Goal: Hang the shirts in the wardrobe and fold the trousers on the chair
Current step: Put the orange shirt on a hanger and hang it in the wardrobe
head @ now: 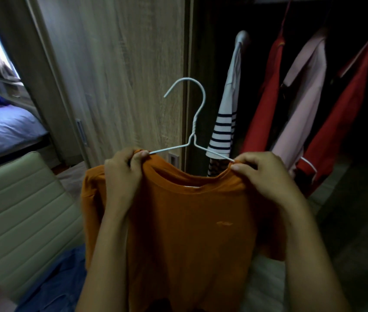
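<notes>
Closest of all hangs the orange shirt, held up in front of the person with its front facing them. Both arms reach up along it, one on each side of the neck hole.

The left hand grips the orange shirt at the left side of the neck, with fingers curled over the cloth and the thumb pressed on top. The right hand pinches the cloth at the right side of the neck in the same way. The neck hole sags between the two hands.

A white wire hanger sticks up out of the neck. Its two thin arms slope down and go under the cloth right where the hands hold it. Its hook is on top, above the hands, and bends over to the left.

To the left and lower down is a pale chair with padded stripes. Blue trousers lie bunched on its seat, just beside the orange shirt.

Behind the hanger stands a wooden door. To the right of it the wardrobe is open and dark inside. A striped top, a red top, a pink top and a second red one hang there in a row.

Far off on the left is a bed with a light blue sheet.
</notes>
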The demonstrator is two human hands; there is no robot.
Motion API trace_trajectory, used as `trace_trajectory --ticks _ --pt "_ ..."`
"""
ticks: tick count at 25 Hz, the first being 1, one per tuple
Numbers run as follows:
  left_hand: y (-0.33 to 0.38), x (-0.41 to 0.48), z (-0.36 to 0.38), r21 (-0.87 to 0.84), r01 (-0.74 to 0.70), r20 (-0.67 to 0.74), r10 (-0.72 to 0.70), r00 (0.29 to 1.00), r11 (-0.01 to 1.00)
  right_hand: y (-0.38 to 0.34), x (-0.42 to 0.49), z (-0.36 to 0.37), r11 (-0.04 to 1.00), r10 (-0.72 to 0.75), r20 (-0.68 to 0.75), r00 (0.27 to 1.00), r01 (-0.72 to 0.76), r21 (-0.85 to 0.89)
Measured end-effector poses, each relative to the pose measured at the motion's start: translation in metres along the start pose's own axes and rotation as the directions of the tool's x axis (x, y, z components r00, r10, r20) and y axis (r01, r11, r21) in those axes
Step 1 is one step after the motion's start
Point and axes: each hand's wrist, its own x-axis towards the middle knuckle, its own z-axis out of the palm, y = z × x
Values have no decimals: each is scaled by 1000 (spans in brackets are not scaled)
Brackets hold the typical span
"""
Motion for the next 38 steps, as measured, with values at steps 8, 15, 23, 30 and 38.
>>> trace_trajectory --ticks 8,15,23,30,38 --pt "4 -3 4 -47 15 -31 -16 999 999 25 -9 4 999 38 -165 986 -35 21" --pt "3 5 -5 -25 -11 23 11 1000 1000 29 -13 4 993 -9 -330 944 -30 -113" --pt "-38 14 -28 252 -58 143 22 989 966 40 -10 9 996 76 -419 905 -51 70" --pt "-52 29 -28 114 157 -103 -146 984 981 48 -12 -1 1000 18 -405 914 -7 28" --pt "-42 37 -18 97 46 -54 -41 998 994 53 -6 -6 989 -9 -278 961 -32 -144"
